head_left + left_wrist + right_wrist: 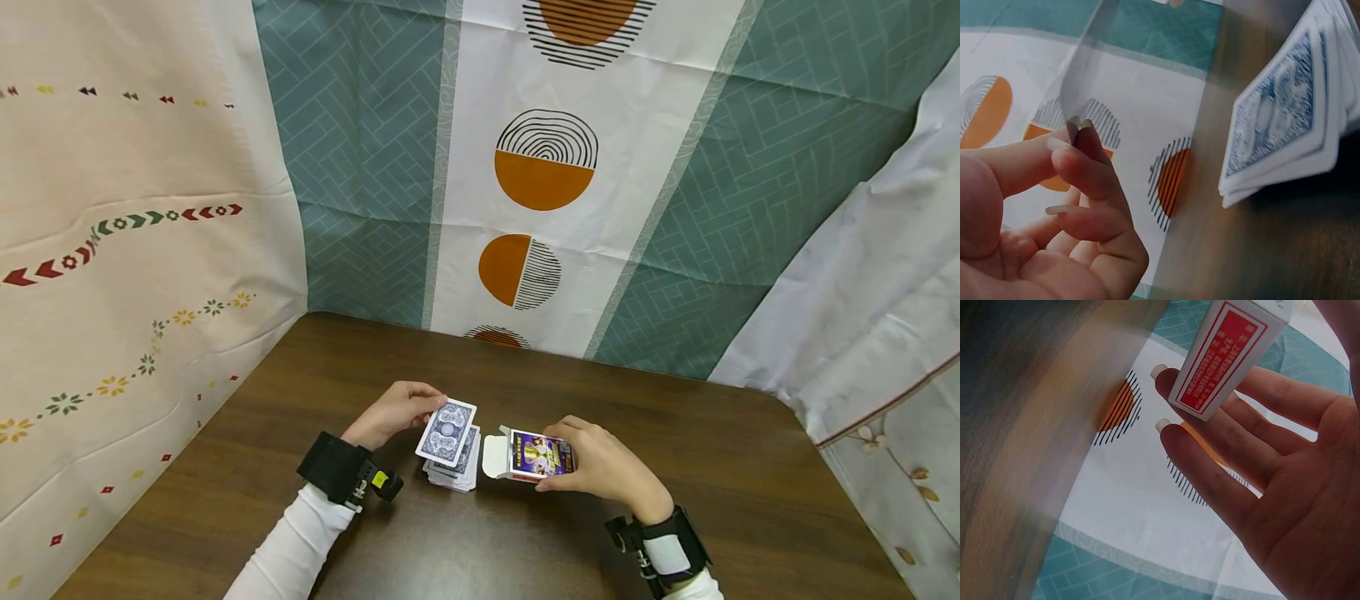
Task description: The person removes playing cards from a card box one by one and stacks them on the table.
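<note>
1. The rectangular white-bordered playing card with a blue patterned back (448, 428) is held over the far part of the landmark, a loose pile of blue-backed paper cards (468, 468), and apart from it.
2. The left hand (397, 414), left of the pile, pinches this card at its edge between thumb and fingertips.
3. Just right of the pile is a small white cardboard box with a purple picture of a gold trophy (542, 455) and a red lettered side; its white end flap (495, 456) stands open toward the pile.
4. The right hand (603, 462), farther right of the pile, grips this box between thumb and fingers.
5. Beneath the pile is a brown wood-grain table (390, 542).
6. Beyond the pile hangs a teal-and-white cloth printed with orange and black-lined circles (645, 108).
</note>
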{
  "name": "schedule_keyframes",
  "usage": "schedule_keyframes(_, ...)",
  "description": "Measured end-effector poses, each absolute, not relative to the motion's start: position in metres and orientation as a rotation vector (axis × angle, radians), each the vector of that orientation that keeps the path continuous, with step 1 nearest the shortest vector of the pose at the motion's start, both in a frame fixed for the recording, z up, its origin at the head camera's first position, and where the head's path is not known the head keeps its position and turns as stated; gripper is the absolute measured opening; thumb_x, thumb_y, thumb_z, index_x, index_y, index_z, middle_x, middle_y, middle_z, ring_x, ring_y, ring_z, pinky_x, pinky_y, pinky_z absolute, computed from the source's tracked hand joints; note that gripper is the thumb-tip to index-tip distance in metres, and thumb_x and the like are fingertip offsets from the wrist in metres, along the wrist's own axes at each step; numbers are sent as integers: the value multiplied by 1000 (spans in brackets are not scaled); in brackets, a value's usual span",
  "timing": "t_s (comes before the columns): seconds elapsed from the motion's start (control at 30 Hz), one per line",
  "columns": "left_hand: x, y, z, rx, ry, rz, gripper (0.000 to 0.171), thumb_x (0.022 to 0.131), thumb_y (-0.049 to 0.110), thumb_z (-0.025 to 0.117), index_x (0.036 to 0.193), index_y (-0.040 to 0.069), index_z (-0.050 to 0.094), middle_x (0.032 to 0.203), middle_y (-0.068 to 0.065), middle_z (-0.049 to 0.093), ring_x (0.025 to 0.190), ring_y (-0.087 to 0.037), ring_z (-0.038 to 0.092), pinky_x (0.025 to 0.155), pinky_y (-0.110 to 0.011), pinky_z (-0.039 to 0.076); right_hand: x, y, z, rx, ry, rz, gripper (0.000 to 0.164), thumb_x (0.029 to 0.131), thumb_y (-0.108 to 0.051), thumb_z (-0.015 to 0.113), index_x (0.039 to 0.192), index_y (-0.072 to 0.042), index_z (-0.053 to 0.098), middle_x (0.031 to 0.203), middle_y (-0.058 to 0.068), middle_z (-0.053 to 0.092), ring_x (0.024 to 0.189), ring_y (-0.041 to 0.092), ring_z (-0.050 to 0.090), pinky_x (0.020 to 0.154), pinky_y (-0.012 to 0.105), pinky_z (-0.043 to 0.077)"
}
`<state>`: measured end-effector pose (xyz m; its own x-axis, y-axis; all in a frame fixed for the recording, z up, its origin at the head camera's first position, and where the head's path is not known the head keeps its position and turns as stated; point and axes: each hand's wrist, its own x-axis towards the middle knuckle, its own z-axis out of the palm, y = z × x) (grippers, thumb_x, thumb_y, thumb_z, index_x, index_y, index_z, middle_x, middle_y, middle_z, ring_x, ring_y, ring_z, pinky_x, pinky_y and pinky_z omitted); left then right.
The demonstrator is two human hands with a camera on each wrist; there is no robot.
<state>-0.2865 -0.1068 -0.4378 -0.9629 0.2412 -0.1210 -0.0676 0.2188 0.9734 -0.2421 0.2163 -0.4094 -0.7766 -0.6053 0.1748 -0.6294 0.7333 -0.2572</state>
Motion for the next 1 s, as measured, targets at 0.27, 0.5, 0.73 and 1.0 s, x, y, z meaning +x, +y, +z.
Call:
schedule_keyframes(0.27,-289,-100,-452,8,2383,1726,21,93,14,63,102,-4,68,70,-2,57,61,-13,52,60,-26,39,-243,216,-411,1017,-2866,466,66,68,-53,82,115,-9,66,106,-1,63,84,7,57,73,25,49)
schedule_keyframes(0.5,-290,-95,-460,-8,2431,1708,16,92,7,61,98,-5,70,68,-2,58,58,-12,52,55,-23,35,-243,217,-411,1011,-2872,462,66,68,-52,82,114,-9,66,106,-1,63,83,6,56,72,23,49)
schedule_keyframes(0.73,-288,-92,-462,-17,2484,1667,14,91,5,61,95,-5,71,73,-5,60,59,-13,52,56,-23,37,-244,218,-412,1007,-2879,466,66,68,-53,82,114,-9,66,106,-1,63,83,6,55,71,23,48)
schedule_keyframes(1.0,-286,-89,-463,-26,2530,1627,14,90,3,62,95,-6,71,76,-8,62,59,-14,52,59,-24,40,-244,217,-411,1005,-2887,458,67,68,-55,81,114,-9,66,107,0,63,84,7,56,73,25,49)
